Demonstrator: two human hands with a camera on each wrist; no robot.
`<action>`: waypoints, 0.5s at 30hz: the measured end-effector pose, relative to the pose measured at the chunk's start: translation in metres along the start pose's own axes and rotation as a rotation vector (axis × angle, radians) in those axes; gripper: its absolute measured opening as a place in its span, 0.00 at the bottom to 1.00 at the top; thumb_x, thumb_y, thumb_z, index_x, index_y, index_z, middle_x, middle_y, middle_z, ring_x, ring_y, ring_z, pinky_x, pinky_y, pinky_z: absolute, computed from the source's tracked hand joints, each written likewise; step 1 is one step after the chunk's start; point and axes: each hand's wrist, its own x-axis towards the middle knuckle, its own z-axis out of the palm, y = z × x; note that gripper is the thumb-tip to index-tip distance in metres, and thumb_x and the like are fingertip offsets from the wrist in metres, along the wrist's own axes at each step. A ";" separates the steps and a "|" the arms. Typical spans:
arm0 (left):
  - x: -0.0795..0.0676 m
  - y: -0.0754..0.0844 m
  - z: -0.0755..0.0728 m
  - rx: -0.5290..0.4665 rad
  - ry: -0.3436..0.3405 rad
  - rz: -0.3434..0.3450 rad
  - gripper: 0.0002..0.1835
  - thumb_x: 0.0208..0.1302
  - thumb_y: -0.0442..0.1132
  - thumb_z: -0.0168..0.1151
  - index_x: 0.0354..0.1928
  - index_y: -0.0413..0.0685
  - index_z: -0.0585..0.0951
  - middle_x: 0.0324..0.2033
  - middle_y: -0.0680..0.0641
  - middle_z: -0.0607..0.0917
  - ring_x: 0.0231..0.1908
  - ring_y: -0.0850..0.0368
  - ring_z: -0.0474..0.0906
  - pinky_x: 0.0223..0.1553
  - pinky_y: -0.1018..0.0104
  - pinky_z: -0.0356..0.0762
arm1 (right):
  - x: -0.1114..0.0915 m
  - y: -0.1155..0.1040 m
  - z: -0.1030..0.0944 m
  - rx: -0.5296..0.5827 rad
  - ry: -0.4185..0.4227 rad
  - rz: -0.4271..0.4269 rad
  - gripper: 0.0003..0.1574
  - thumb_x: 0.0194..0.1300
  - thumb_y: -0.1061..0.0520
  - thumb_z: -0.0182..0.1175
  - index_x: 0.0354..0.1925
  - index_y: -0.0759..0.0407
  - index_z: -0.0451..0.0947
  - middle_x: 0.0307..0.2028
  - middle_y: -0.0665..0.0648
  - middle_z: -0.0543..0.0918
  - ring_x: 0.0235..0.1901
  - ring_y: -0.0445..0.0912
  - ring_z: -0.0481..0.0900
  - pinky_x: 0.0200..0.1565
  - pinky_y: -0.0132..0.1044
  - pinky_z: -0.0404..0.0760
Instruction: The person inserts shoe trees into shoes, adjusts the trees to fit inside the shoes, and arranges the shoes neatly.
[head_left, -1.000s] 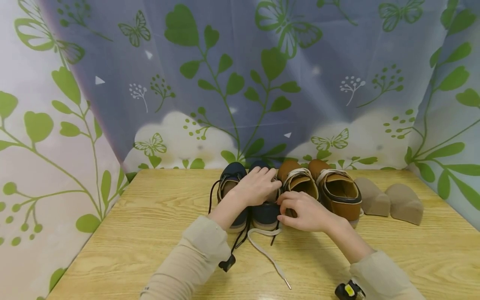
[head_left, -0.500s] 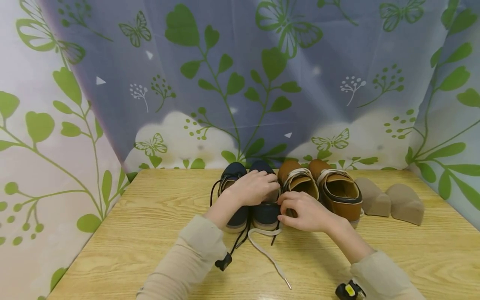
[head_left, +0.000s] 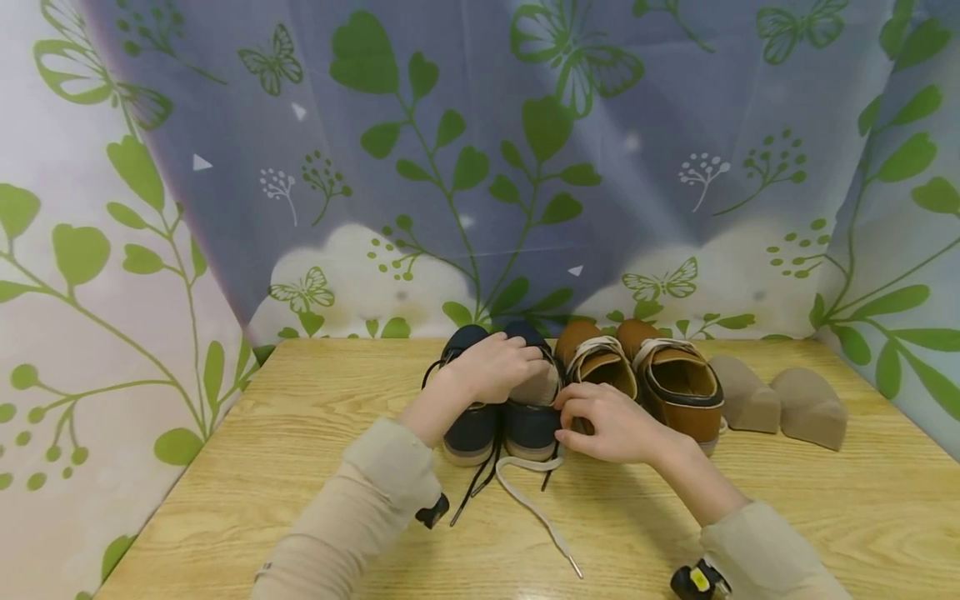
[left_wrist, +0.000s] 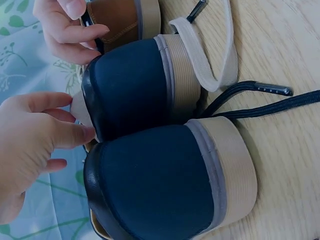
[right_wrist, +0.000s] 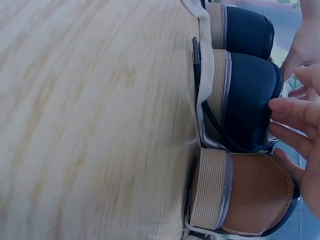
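Two navy shoes stand heels toward me: the left one (head_left: 472,433) and the right one (head_left: 531,429). A beige insert (head_left: 536,387) shows in the right navy shoe's opening. My left hand (head_left: 491,367) reaches over that opening; in the left wrist view its thumb and fingertips (left_wrist: 87,132) pinch the insert's end. My right hand (head_left: 611,425) is at the same shoe's right side. Its relaxed fingertips (right_wrist: 275,105) touch the collar, and its thumb is apart, by a brown shoe (right_wrist: 255,195). The left hand partly hides the left navy shoe's opening.
Another brown shoe (head_left: 686,417) stands to the right, followed by two loose beige inserts (head_left: 742,396). A pale lace (head_left: 528,500) and dark lace ends (head_left: 468,496) trail over the wooden table (head_left: 225,500). A patterned cloth (head_left: 450,167) hangs behind.
My left hand has shifted left and a little back toward me, uncovering more of the insert in the right navy shoe. My right hand has stayed in place.
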 end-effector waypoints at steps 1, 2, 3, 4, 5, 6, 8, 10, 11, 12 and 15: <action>0.000 0.000 0.001 0.012 0.003 0.005 0.23 0.63 0.38 0.60 0.61 0.58 0.73 0.56 0.55 0.74 0.52 0.56 0.71 0.53 0.60 0.69 | 0.000 0.000 0.000 0.000 -0.001 0.002 0.07 0.61 0.50 0.59 0.26 0.45 0.77 0.43 0.53 0.78 0.43 0.48 0.77 0.46 0.47 0.72; 0.000 0.000 0.001 0.019 0.008 0.009 0.23 0.63 0.38 0.59 0.61 0.58 0.73 0.56 0.55 0.74 0.51 0.56 0.71 0.53 0.60 0.69 | 0.000 0.000 0.000 0.000 -0.002 0.003 0.07 0.61 0.50 0.59 0.26 0.45 0.77 0.43 0.53 0.79 0.43 0.49 0.77 0.46 0.47 0.72; 0.000 0.000 0.002 0.029 0.017 0.013 0.23 0.63 0.38 0.59 0.61 0.58 0.73 0.56 0.55 0.75 0.51 0.56 0.71 0.52 0.61 0.69 | 0.000 0.000 0.000 0.000 -0.002 0.003 0.07 0.61 0.50 0.59 0.26 0.45 0.77 0.43 0.53 0.79 0.43 0.49 0.77 0.46 0.47 0.72; 0.001 0.000 0.003 0.038 0.027 0.017 0.22 0.63 0.38 0.59 0.60 0.58 0.73 0.55 0.55 0.75 0.50 0.57 0.71 0.51 0.62 0.69 | 0.000 0.001 0.000 -0.001 -0.001 0.003 0.07 0.61 0.50 0.59 0.26 0.45 0.77 0.43 0.53 0.78 0.43 0.49 0.77 0.46 0.47 0.72; 0.001 0.000 0.004 0.049 0.037 0.020 0.22 0.63 0.39 0.59 0.60 0.59 0.74 0.55 0.56 0.76 0.49 0.57 0.72 0.50 0.62 0.70 | -0.001 0.001 0.000 -0.001 0.000 0.002 0.07 0.61 0.50 0.59 0.26 0.45 0.77 0.43 0.53 0.79 0.43 0.48 0.77 0.46 0.47 0.72; 0.002 0.000 0.005 0.058 0.050 0.025 0.21 0.63 0.39 0.59 0.59 0.59 0.74 0.54 0.56 0.76 0.48 0.57 0.72 0.49 0.63 0.70 | -0.001 0.001 0.000 -0.001 0.002 0.000 0.07 0.61 0.50 0.59 0.26 0.45 0.77 0.43 0.53 0.79 0.43 0.48 0.77 0.46 0.47 0.72; 0.002 0.001 0.006 0.073 0.070 0.028 0.19 0.64 0.39 0.59 0.56 0.59 0.76 0.51 0.56 0.77 0.46 0.58 0.73 0.45 0.64 0.70 | 0.000 0.001 0.000 -0.006 0.009 -0.007 0.07 0.61 0.51 0.60 0.26 0.45 0.78 0.43 0.52 0.79 0.42 0.48 0.77 0.46 0.47 0.73; 0.004 0.002 0.007 0.078 0.081 0.033 0.17 0.64 0.39 0.59 0.54 0.58 0.77 0.50 0.56 0.78 0.45 0.58 0.73 0.43 0.65 0.70 | 0.000 0.001 0.000 -0.009 0.014 -0.011 0.07 0.60 0.51 0.60 0.26 0.46 0.78 0.42 0.52 0.79 0.42 0.48 0.77 0.45 0.47 0.73; 0.004 0.003 0.007 0.078 0.084 0.034 0.16 0.64 0.39 0.59 0.53 0.58 0.77 0.49 0.56 0.78 0.45 0.58 0.73 0.43 0.65 0.71 | 0.000 0.001 0.000 -0.008 0.016 -0.013 0.07 0.60 0.51 0.60 0.26 0.46 0.78 0.42 0.52 0.79 0.41 0.48 0.77 0.45 0.46 0.73; 0.004 0.003 0.008 0.077 0.086 0.034 0.15 0.64 0.39 0.58 0.52 0.58 0.78 0.49 0.56 0.78 0.45 0.57 0.73 0.43 0.65 0.71 | 0.000 0.001 0.000 -0.008 0.018 -0.016 0.07 0.60 0.51 0.60 0.26 0.46 0.77 0.42 0.52 0.79 0.41 0.47 0.77 0.44 0.46 0.73; 0.005 0.004 0.008 0.076 0.087 0.034 0.13 0.64 0.39 0.58 0.51 0.58 0.78 0.49 0.56 0.78 0.45 0.57 0.73 0.44 0.64 0.71 | 0.000 0.002 0.001 -0.005 0.023 -0.022 0.06 0.60 0.51 0.60 0.26 0.46 0.78 0.42 0.52 0.79 0.40 0.47 0.77 0.43 0.45 0.73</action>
